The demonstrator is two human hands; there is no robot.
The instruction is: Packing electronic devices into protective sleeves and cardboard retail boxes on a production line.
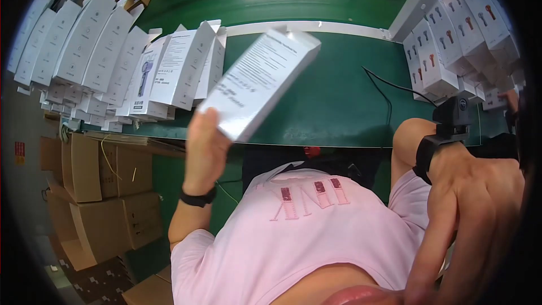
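Observation:
A long white carton [265, 82] with fine printed text is tilted above the front of the green table, and my left hand [208, 135] grips its lower end. The carton's far end is slightly blurred. Close up at the lower right is my right hand [471, 203], raised off the table, with a black wrist strap and a small black device [451, 118] on its wrist. Its fingers are stretched downward and partly apart, and the tips run out of sight. I see nothing held in it.
Several white cartons [180, 68] stand stacked at the table's left. More cartons, with small pictures on them [468, 28], are piled at the right. A black cable [389, 99] lies on the green table [333, 96]. Brown cardboard boxes [107, 214] stand below left. Another person's hand [510, 100] shows at the right edge.

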